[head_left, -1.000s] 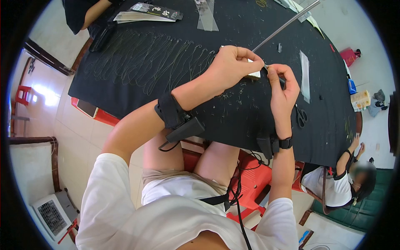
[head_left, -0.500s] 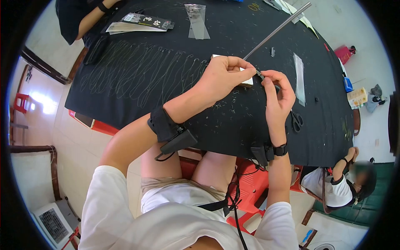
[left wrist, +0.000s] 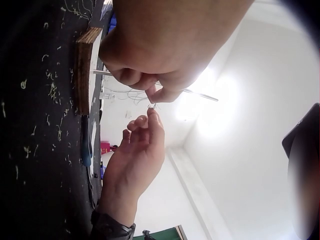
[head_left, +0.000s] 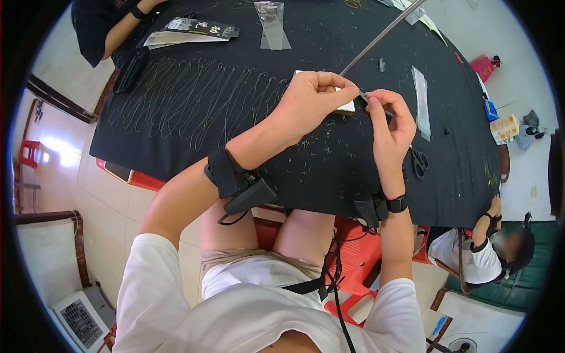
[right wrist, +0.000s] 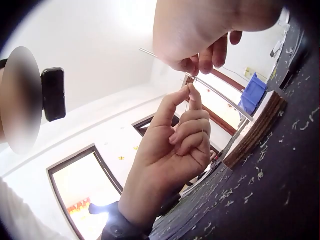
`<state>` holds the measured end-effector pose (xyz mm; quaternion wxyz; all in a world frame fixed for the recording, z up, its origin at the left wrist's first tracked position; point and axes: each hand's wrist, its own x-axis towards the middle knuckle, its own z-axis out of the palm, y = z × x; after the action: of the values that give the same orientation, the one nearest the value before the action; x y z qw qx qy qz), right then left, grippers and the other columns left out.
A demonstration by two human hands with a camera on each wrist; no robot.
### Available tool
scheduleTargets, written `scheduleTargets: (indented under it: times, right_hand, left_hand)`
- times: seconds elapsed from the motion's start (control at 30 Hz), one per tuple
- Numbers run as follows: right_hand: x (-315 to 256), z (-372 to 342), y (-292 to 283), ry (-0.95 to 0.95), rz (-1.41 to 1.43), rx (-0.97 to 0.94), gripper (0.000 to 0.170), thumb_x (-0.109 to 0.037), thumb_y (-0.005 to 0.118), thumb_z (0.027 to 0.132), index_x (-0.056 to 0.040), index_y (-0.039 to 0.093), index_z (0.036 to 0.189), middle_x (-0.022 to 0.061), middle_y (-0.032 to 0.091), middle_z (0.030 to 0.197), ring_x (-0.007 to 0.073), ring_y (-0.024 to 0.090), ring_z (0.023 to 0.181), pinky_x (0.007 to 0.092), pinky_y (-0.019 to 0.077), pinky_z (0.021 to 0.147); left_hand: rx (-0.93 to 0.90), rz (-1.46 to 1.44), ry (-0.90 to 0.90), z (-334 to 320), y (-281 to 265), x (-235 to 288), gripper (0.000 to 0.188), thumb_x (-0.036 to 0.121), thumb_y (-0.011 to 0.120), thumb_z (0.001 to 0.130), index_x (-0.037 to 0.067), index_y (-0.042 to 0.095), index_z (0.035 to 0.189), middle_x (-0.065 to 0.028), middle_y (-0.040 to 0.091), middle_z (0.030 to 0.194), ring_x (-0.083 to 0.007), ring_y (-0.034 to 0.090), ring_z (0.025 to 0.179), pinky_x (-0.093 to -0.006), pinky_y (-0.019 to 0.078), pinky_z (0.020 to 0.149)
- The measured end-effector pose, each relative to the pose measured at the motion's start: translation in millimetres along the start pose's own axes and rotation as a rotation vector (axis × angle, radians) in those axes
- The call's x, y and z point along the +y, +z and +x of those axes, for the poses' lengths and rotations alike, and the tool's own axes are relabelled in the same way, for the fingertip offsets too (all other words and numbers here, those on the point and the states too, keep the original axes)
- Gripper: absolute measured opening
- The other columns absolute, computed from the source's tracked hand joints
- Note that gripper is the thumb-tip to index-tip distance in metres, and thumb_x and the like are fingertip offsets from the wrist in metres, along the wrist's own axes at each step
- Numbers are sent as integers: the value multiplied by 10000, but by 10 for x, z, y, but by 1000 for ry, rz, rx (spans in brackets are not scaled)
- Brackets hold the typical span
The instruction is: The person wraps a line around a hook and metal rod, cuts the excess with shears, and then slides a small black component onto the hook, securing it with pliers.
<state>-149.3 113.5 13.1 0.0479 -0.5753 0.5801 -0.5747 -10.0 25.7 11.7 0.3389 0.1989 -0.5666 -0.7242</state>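
Observation:
My left hand [head_left: 315, 100] and right hand [head_left: 391, 126] meet fingertip to fingertip above the black-covered table. Between their thumbs and index fingers sits a tiny metal hook [left wrist: 151, 106], pinched from both sides. The right hand's other fingers are loosely curled, as the left wrist view shows. Just beyond the left fingers, a thin metal rod [head_left: 382, 36] rises from a wooden block [head_left: 347, 109] with a white top. Most of that block is hidden by the left hand in the head view. Loops of thin line [head_left: 194, 97] lie in a row to the left.
Black scissors [head_left: 419, 163] lie right of the right hand. A clear plastic sleeve [head_left: 421, 103] and another clear packet [head_left: 272, 26] are farther out. Printed packaging [head_left: 191, 30] is at the back left. Line clippings litter the tabletop [head_left: 318, 182]. Other people sit at the left and right edges.
The head view has shifted, so the table things appear farther left. Both hands keep their pinch, fingertips now closer together. The person at the right has moved their arms.

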Motion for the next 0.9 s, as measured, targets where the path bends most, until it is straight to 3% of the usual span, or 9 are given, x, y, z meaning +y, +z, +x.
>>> scheduleTargets:
  times: [0.4, 0.9]
  right_hand:
    - [-4, 7, 1, -38, -2, -32, 60, -59, 615, 805, -27, 619, 856, 14, 598, 773, 99, 521, 723, 246, 379, 736]
    - [7, 18, 3, -77, -26, -19, 46, -39, 627, 784, -25, 607, 823, 4, 577, 738, 85, 510, 682, 234, 375, 707]
  left_hand:
    - [1, -1, -15, -8, 3, 14, 260, 218, 637, 827, -4, 636, 963, 10, 575, 737, 4, 383, 529, -152, 269, 444]
    - [-5, 41, -2, 13, -10, -9, 259, 218, 635, 826, -2, 640, 963, 8, 588, 762, 6, 430, 562, -140, 303, 471]
